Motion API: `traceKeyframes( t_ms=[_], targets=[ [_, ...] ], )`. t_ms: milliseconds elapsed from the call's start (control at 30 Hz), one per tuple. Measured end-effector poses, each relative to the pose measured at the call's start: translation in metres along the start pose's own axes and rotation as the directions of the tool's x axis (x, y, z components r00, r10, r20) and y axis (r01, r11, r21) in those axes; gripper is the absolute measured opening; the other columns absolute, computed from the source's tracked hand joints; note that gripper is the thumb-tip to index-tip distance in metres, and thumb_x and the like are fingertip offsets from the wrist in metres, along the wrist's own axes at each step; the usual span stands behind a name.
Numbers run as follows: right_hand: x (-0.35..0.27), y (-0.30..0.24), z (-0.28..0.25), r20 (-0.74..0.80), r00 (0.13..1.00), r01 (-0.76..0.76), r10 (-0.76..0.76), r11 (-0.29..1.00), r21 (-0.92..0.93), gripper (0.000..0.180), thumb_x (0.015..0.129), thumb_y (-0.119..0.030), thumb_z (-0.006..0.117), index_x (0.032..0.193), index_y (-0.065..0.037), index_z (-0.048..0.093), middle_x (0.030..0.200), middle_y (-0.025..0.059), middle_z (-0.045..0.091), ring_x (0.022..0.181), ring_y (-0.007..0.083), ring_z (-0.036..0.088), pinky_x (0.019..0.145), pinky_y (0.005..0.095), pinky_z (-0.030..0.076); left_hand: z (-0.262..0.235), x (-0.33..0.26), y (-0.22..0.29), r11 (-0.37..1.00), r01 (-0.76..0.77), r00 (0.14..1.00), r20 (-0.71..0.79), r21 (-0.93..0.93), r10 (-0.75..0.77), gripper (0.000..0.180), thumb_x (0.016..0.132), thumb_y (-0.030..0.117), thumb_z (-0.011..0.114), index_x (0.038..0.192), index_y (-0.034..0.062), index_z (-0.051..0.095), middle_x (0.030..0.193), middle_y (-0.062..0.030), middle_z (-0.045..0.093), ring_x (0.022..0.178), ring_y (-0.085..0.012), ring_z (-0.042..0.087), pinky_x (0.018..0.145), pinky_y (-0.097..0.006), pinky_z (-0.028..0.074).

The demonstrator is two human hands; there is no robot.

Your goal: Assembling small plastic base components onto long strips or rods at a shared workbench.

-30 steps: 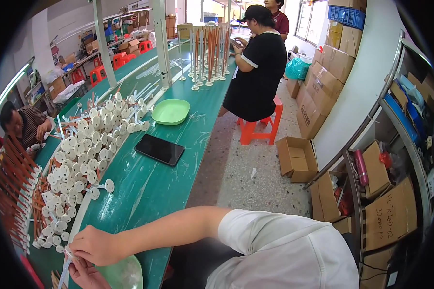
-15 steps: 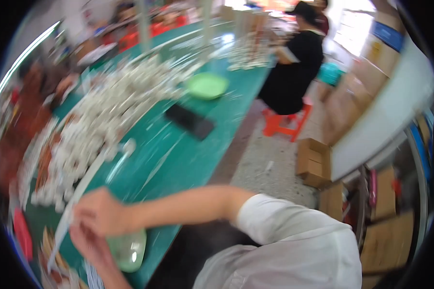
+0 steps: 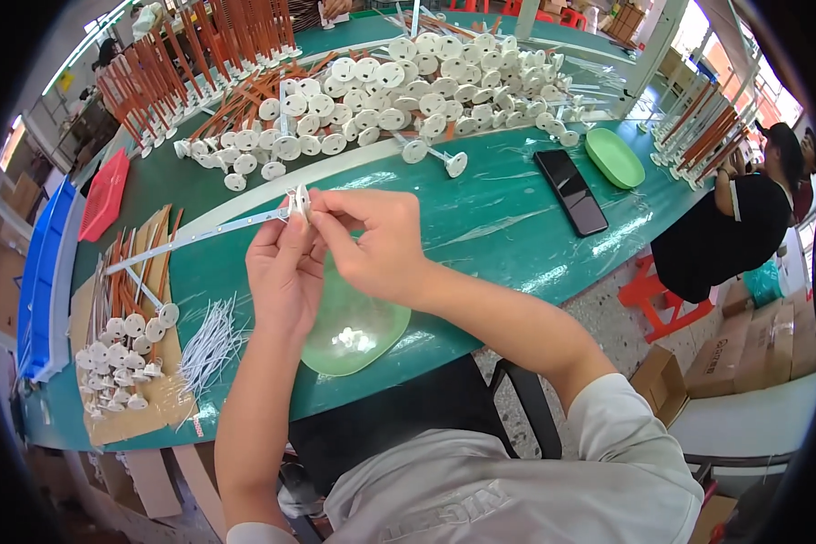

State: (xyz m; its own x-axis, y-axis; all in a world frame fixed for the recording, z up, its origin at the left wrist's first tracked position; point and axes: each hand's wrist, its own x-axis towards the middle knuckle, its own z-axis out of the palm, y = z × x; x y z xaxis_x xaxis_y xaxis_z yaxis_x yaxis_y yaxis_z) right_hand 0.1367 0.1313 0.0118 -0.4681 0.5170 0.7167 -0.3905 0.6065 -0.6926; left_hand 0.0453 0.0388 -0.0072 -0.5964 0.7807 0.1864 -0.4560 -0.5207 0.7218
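Observation:
Both my hands meet above the green table (image 3: 480, 208), over a light green plate (image 3: 385, 317). My left hand (image 3: 286, 272) is closed around the disc end of a white disc-ended LED strip (image 3: 199, 231), whose long flat part points to the left. At the same white disc (image 3: 300, 201), the thumb and fingers of my right hand (image 3: 367, 236) pinch from the right side. Whether a small part sits between the right fingertips is hidden. Small shiny bits (image 3: 354, 340) lie in the plate. Left of my left forearm is a bunch of thin white wires (image 3: 210, 349).
A large heap of white disc-ended pieces (image 3: 408, 95) spans the far side. More such pieces (image 3: 118, 358) lie on cardboard (image 3: 159, 412) at left, near a blue tray (image 3: 41, 281) and red basket (image 3: 105, 195). A black phone (image 3: 571, 192) and green dish (image 3: 615, 159) lie right; a co-worker (image 3: 752, 208) sits beyond.
The view has swung left and steadied, so the heap, cardboard and blue tray show more fully. My hands stay together, and the strip between them now shows clearly.

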Motion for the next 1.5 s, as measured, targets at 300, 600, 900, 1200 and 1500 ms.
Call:
traceKeyframes(
  t_ms=[300, 600, 900, 1200, 1500],
  targets=[
    [0.004, -0.005, -0.003, 0.16, 0.932, -0.363, 0.326, 0.851, 0.381, 0.014, 0.088, -0.001, 0.063, 0.1, 0.006, 0.067, 0.086, 0.0111, 0.069, 0.074, 0.0132, 0.067, 0.065, 0.0255, 0.055, 0.005, 0.005, 0.007, 0.992, 0.028, 0.997, 0.073, -0.122, -0.019, 0.021, 0.094, 0.015, 0.061, 0.11, 0.0003, 0.062, 0.102, -0.0095, 0.067, 0.084, -0.0132, 0.063, 0.073, -0.027, 0.05],
    [0.006, 0.009, -0.005, 0.295, 0.868, -0.49, 0.4, 0.79, 0.37, 0.015, 0.088, -0.004, 0.066, 0.1, 0.006, 0.067, 0.086, 0.0103, 0.069, 0.072, 0.0126, 0.066, 0.065, 0.0255, 0.055, -0.003, 0.003, 0.014, 0.999, 0.02, 0.999, 0.037, 0.037, -0.021, 0.023, 0.091, 0.012, 0.064, 0.107, -0.0041, 0.061, 0.098, -0.0108, 0.067, 0.087, -0.0159, 0.064, 0.074, -0.028, 0.05],
    [0.009, 0.019, -0.006, 0.187, 0.877, -0.48, 0.443, 0.833, 0.276, 0.014, 0.089, -0.011, 0.067, 0.096, 0.001, 0.069, 0.086, 0.0069, 0.07, 0.072, 0.0108, 0.064, 0.064, 0.0238, 0.053, -0.011, 0.02, 0.108, 0.417, -0.083, 0.996, 0.059, 0.905, 0.07, 0.027, 0.085, 0.015, 0.071, 0.101, -0.0066, 0.067, 0.088, -0.0083, 0.069, 0.081, -0.0129, 0.065, 0.078, -0.027, 0.053],
    [-0.008, 0.014, 0.001, 0.443, 0.894, 0.223, -0.07, 0.926, -0.303, 0.009, 0.08, -0.013, 0.07, 0.082, -0.004, 0.068, 0.072, 0.0105, 0.067, 0.062, 0.0239, 0.065, 0.057, 0.0327, 0.052, -0.165, -0.047, 0.365, -0.56, 0.567, 0.823, -0.385, 0.604, 0.417, 0.045, 0.071, 0.04, 0.071, 0.063, -0.0041, 0.068, 0.06, -0.0136, 0.066, 0.06, -0.0203, 0.068, 0.063, -0.033, 0.055],
    [-0.007, 0.009, 0.003, 0.426, 0.899, 0.259, -0.104, 0.91, -0.324, 0.008, 0.083, -0.01, 0.069, 0.086, -0.003, 0.065, 0.07, 0.0103, 0.066, 0.061, 0.0241, 0.064, 0.055, 0.0329, 0.051, -0.232, -0.08, 0.382, -0.546, 0.713, 0.67, -0.657, 0.439, 0.346, 0.046, 0.068, 0.031, 0.073, 0.086, -0.0109, 0.065, 0.082, -0.031, 0.066, 0.072, -0.0358, 0.069, 0.071, -0.042, 0.056]
  ],
)
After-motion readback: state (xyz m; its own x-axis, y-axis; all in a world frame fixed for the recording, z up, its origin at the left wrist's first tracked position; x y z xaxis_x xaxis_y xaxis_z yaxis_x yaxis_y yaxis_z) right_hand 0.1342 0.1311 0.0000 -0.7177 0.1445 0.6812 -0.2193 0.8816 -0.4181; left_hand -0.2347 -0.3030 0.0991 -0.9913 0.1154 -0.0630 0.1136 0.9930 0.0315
